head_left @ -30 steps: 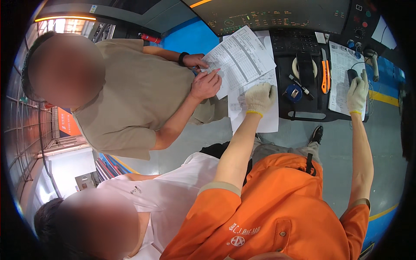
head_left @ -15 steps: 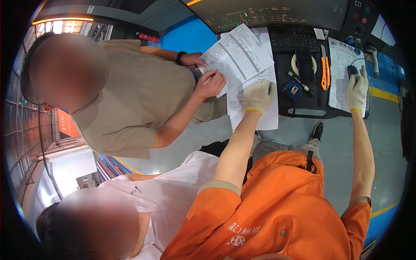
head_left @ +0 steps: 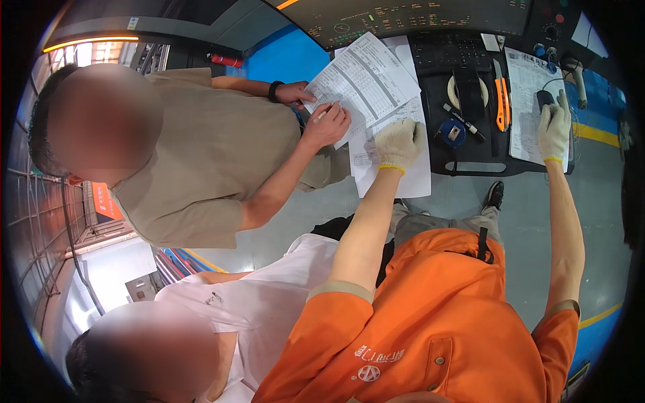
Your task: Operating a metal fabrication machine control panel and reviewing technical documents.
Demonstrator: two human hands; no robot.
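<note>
The left hand (head_left: 399,144), in a pale knitted glove, covers part of the lower sheet (head_left: 395,187). Its fingers are curled under and their tips hidden; whether they grasp anything cannot be told. The upper sheet (head_left: 366,80) overlaps the lower one and conceals much of its print.

The right hand (head_left: 553,134), gloved likewise, has its fingers at the near end of a black mouse (head_left: 545,99), hiding that end. One finger extends past the others along the mouse's right side. Whether the fingers clasp the mouse or merely rest on it cannot be determined. The screen (head_left: 430,17) is cut off by the top edge.

The mouse is small, dark and rounded, with a thin black cable. It lies on the right-hand sheet (head_left: 523,121), which is white, densely printed and set at the right end of the black shelf (head_left: 437,156). The upper sheet is white, ruled into a table with grey bands, and tilted. The lower sheet overhangs the shelf's left side.

A co-worker's hand (head_left: 327,124) is at the upper sheet's left edge. Between the gloved hands lie a blue tape measure (head_left: 451,133), a black-and-white marker (head_left: 463,122) and an orange cutter (head_left: 502,106).
</note>
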